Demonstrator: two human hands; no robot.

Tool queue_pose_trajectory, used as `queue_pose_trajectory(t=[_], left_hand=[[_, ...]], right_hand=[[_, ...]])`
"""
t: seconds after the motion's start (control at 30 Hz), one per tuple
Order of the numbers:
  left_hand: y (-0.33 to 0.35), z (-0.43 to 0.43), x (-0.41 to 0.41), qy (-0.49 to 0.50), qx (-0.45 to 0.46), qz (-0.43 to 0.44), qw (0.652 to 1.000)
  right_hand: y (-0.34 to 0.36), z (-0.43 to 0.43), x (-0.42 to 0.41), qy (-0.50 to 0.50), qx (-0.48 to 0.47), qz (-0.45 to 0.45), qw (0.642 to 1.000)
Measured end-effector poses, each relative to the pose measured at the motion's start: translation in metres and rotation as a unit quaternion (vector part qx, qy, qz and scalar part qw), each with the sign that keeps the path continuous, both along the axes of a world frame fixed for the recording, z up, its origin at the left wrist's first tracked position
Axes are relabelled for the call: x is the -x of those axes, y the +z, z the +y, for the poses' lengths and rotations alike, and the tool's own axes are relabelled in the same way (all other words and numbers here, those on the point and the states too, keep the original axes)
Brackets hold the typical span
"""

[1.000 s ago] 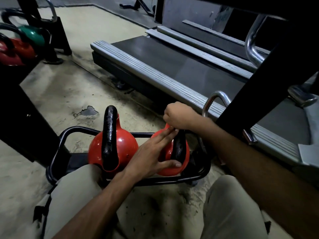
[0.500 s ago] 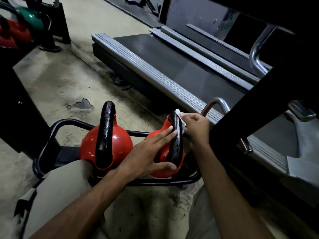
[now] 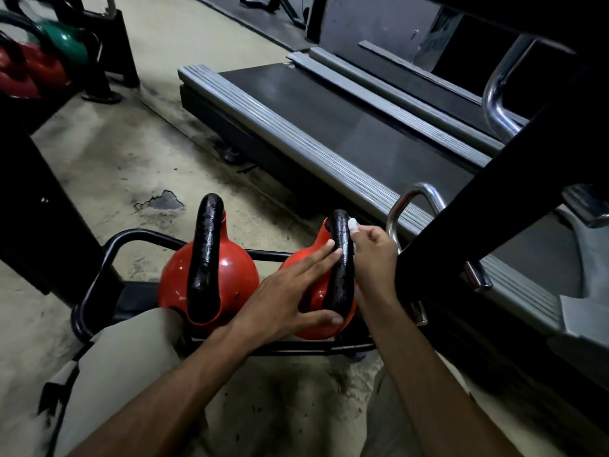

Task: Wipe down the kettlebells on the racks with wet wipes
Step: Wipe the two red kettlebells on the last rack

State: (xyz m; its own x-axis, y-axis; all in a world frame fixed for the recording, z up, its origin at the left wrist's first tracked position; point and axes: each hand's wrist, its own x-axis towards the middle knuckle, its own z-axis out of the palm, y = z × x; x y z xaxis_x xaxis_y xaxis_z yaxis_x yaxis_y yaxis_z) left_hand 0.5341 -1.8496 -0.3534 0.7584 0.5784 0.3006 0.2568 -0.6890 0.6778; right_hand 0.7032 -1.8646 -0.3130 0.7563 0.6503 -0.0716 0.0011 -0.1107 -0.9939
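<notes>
On a low black rack [image 3: 99,258] on the floor, two red kettlebells sit side by side, the right kettlebell [image 3: 309,291] near a treadmill [image 3: 329,127]. The left hand [image 3: 290,298] lies flat and open against its body, fingers touching the black handle [image 3: 341,265]. The right hand [image 3: 374,255] pinches a white wipe [image 3: 352,224] against the handle's top.

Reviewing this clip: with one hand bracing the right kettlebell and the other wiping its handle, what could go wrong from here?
1. The wipe is a small wad pinched in the right hand; it may slip off the handle and drop.
2. The left hand lies flat on the right kettlebell, not gripping; hard rubbing might rock it on the rack.
3. The left kettlebell could get skipped.
</notes>
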Motion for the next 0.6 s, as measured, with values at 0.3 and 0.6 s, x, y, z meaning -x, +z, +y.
queue_pose_trajectory(t=[0.3, 0.6], left_hand=[[0.001, 0.000, 0.001, -0.004, 0.002, -0.012, 1.000], [0.000, 0.003, 0.001, -0.004, -0.002, -0.002, 1.000]], right_hand=[[0.054, 0.063, -0.027, 0.351, 0.224, -0.538, 0.733], [0.094, 0.078, 0.000, 0.499, 0.323, -0.713, 0.373]])
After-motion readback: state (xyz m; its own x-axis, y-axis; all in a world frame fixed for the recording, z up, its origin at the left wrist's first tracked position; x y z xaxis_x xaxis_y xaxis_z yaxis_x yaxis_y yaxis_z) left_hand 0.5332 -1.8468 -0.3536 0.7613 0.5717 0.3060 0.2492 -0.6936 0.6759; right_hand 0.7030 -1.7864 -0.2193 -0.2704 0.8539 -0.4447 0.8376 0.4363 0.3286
